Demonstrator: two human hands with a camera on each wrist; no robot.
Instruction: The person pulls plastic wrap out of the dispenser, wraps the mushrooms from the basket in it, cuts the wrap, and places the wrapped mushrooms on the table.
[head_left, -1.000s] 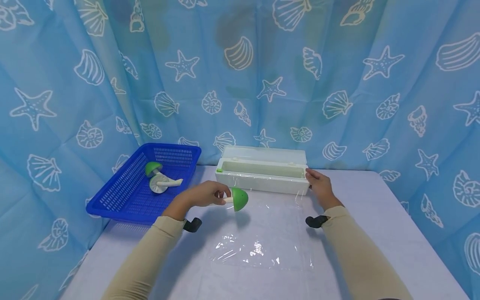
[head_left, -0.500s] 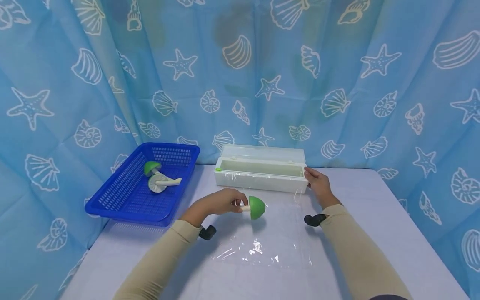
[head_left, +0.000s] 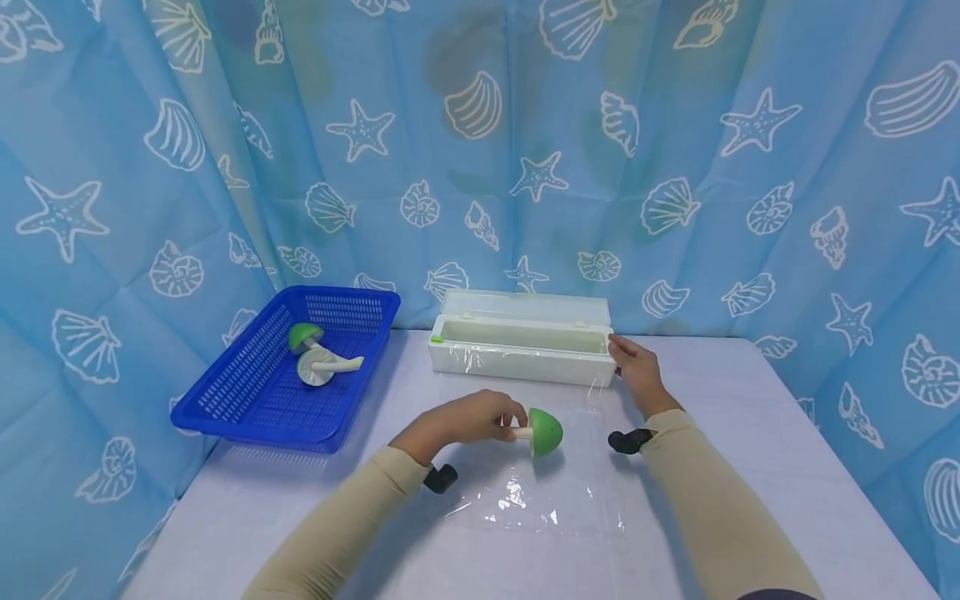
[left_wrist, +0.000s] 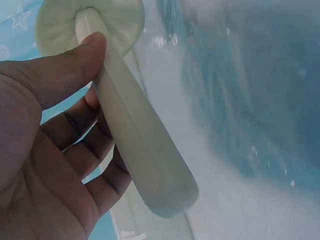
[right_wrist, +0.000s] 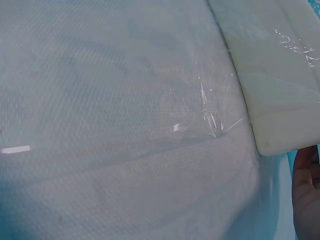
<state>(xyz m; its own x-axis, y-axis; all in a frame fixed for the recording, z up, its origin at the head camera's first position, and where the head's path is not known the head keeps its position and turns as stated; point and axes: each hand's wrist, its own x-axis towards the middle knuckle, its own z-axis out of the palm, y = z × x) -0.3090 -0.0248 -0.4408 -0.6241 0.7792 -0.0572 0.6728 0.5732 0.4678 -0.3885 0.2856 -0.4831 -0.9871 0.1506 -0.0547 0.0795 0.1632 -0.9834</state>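
My left hand (head_left: 480, 417) pinches the white stem of a green-capped toy mushroom (head_left: 546, 432) between thumb and fingers. The mushroom lies sideways, cap to the right, above a sheet of clear plastic film (head_left: 525, 492) on the table. In the left wrist view the stem (left_wrist: 145, 145) slants down from the pale underside of the cap. The film runs from a long white cling film box (head_left: 517, 364), whose lid (head_left: 525, 307) is raised. At the box's right end, my right hand (head_left: 637, 371) rests its fingers against it. The right wrist view shows only part of that hand (right_wrist: 307, 195).
A blue plastic basket (head_left: 217, 404) stands at the left, with two more green-capped mushrooms (head_left: 316, 367) in it. The table (head_left: 765, 433) has a white cover. A blue shell-patterned curtain (head_left: 480, 167) hangs behind and at both sides.
My left hand has carried the mushroom to the right and nearer the front, over the film. My right hand has stayed at the box's end.
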